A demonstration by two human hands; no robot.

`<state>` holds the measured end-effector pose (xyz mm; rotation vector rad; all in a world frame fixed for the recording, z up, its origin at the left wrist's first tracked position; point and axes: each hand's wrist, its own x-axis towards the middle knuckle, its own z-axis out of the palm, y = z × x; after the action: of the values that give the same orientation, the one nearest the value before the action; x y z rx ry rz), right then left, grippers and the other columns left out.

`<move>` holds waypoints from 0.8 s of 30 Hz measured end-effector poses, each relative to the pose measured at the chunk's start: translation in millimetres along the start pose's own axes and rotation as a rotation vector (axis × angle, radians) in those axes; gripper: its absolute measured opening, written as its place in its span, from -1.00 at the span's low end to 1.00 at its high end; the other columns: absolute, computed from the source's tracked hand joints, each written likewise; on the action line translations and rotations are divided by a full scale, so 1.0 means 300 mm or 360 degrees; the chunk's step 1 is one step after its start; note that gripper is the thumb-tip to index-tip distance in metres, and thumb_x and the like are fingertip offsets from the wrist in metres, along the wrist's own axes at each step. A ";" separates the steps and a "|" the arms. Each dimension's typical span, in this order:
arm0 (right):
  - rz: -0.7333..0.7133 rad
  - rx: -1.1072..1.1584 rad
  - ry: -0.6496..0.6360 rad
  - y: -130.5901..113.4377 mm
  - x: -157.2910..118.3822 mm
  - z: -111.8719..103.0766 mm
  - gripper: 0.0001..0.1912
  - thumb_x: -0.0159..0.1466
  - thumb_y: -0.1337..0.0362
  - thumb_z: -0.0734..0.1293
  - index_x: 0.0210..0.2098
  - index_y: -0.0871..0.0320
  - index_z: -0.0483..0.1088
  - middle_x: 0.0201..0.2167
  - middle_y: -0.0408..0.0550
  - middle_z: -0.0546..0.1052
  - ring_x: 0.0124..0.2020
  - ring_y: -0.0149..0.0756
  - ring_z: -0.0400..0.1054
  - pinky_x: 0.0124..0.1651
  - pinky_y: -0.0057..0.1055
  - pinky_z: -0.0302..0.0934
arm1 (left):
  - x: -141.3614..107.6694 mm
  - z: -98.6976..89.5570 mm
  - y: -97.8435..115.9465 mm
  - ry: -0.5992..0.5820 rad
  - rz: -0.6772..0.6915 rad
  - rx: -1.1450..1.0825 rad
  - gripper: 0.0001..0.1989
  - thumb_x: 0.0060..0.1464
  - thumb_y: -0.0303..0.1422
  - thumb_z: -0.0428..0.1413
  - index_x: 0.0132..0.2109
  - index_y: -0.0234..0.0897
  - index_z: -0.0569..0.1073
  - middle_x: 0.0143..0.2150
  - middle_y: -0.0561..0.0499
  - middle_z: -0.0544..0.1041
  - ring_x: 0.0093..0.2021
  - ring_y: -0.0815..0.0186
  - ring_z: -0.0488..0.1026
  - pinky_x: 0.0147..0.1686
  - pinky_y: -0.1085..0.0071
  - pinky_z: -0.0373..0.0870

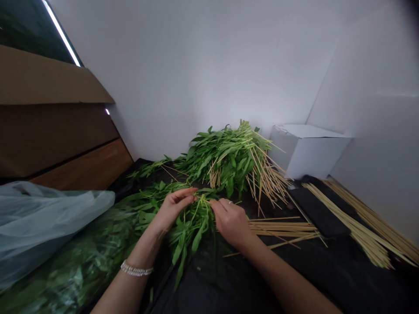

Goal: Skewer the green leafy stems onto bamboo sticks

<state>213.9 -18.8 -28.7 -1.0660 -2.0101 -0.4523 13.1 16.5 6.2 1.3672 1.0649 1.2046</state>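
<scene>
My left hand (173, 209) and my right hand (231, 222) meet over a bunch of long-leafed green stems (193, 226), probably water spinach. Each hand pinches thin stems at the top of this bunch, and the leaves hang down towards me. Behind my hands lies a larger heap of the same greens (225, 159), with many thin bamboo skewers (265, 179) sticking out of it. A flat bundle of skewers (281, 229) lies just right of my right hand.
A translucent plastic bag (42, 218) of greens lies at the left on black cloth (196, 288). More skewers (363, 231) and a dark flat pad (317, 213) lie at the right. A white box (310, 148) stands in the far corner, between white walls. Cardboard and wood (88, 168) rise at the left.
</scene>
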 end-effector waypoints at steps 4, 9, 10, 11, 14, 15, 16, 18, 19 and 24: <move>-0.0003 -0.0008 0.0003 0.001 0.000 0.001 -0.70 0.37 0.43 0.10 -0.09 0.24 0.43 -0.42 -0.06 0.45 -0.41 -0.33 0.31 -0.35 -0.41 0.10 | -0.002 0.010 -0.010 -0.0023 -0.0047 0.0015 -0.66 -0.16 -0.22 0.35 -0.21 -0.29 0.63 -0.30 -0.08 0.66 -0.29 0.24 0.55 -0.11 0.33 0.43; 0.0003 -0.0014 -0.0009 -0.001 0.000 -0.002 -0.70 0.36 0.43 0.10 -0.09 0.24 0.43 -0.42 -0.06 0.45 -0.41 -0.33 0.31 -0.35 -0.42 0.11 | -0.003 0.015 -0.008 0.0007 -0.0068 -0.0008 -0.69 -0.18 -0.22 0.36 -0.27 -0.31 0.64 -0.33 -0.07 0.66 -0.32 0.25 0.55 -0.11 0.32 0.44; 0.0007 -0.0011 -0.0021 -0.002 0.000 -0.003 -0.70 0.37 0.43 0.10 -0.09 0.24 0.43 -0.42 -0.06 0.45 -0.40 -0.33 0.31 -0.35 -0.42 0.11 | -0.004 0.017 -0.006 0.0013 -0.0069 -0.0017 -0.69 -0.18 -0.22 0.36 -0.27 -0.31 0.64 -0.33 -0.07 0.66 -0.32 0.25 0.55 -0.12 0.32 0.44; 0.0013 -0.0010 -0.0032 -0.003 0.001 -0.005 -0.70 0.37 0.43 0.10 -0.09 0.24 0.43 -0.42 -0.06 0.45 -0.40 -0.33 0.31 -0.34 -0.43 0.12 | -0.005 0.020 -0.003 0.0017 -0.0072 -0.0023 -0.70 -0.18 -0.22 0.36 -0.27 -0.31 0.63 -0.34 -0.06 0.66 -0.32 0.25 0.55 -0.12 0.32 0.44; 0.0017 -0.0013 -0.0047 -0.004 0.001 -0.007 -0.69 0.37 0.42 0.09 -0.08 0.24 0.43 -0.41 -0.05 0.46 -0.39 -0.34 0.32 -0.33 -0.43 0.14 | -0.008 0.027 0.003 0.0030 -0.0080 -0.0015 -0.70 -0.18 -0.21 0.35 -0.29 -0.32 0.63 -0.35 -0.06 0.66 -0.32 0.24 0.55 -0.13 0.32 0.43; 0.0012 -0.0012 -0.0045 -0.004 0.001 -0.008 -0.69 0.36 0.42 0.09 -0.08 0.24 0.43 -0.41 -0.05 0.46 -0.39 -0.33 0.32 -0.33 -0.43 0.14 | -0.008 0.028 0.004 0.0033 -0.0082 -0.0007 -0.70 -0.18 -0.21 0.35 -0.30 -0.32 0.63 -0.36 -0.06 0.65 -0.33 0.24 0.55 -0.13 0.32 0.43; 0.0007 -0.0010 -0.0041 -0.004 0.001 -0.008 -0.69 0.36 0.43 0.09 -0.08 0.24 0.43 -0.41 -0.05 0.45 -0.39 -0.33 0.32 -0.33 -0.43 0.14 | -0.009 0.029 0.004 0.0038 -0.0083 -0.0002 -0.71 -0.18 -0.22 0.35 -0.31 -0.32 0.63 -0.36 -0.06 0.65 -0.33 0.24 0.55 -0.14 0.33 0.43; 0.0000 0.0000 -0.0043 -0.003 0.001 -0.007 -0.69 0.36 0.43 0.09 -0.08 0.25 0.43 -0.42 -0.06 0.45 -0.39 -0.33 0.32 -0.33 -0.43 0.14 | -0.008 0.028 0.001 0.0044 -0.0097 -0.0003 -0.71 -0.19 -0.22 0.35 -0.31 -0.32 0.63 -0.37 -0.05 0.65 -0.33 0.25 0.55 -0.14 0.33 0.43; 0.0002 0.0003 -0.0046 -0.003 0.001 -0.006 -0.69 0.36 0.44 0.09 -0.08 0.25 0.43 -0.42 -0.06 0.45 -0.39 -0.33 0.32 -0.32 -0.43 0.14 | -0.008 0.027 -0.002 0.0043 -0.0109 -0.0010 -0.71 -0.19 -0.23 0.36 -0.30 -0.32 0.63 -0.36 -0.05 0.65 -0.33 0.25 0.55 -0.14 0.33 0.43; -0.0004 0.0000 -0.0090 -0.003 0.000 -0.003 -0.70 0.36 0.44 0.10 -0.08 0.25 0.43 -0.43 -0.06 0.44 -0.37 -0.32 0.31 -0.32 -0.43 0.14 | 0.001 0.015 -0.022 0.0030 -0.0102 0.0016 -0.73 -0.18 -0.22 0.35 -0.31 -0.29 0.63 -0.32 -0.06 0.67 -0.28 0.21 0.57 -0.11 0.32 0.42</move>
<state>213.5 -19.9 -28.0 -1.0876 -2.0607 -0.4278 17.6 17.2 -0.4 1.3219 1.1211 1.1690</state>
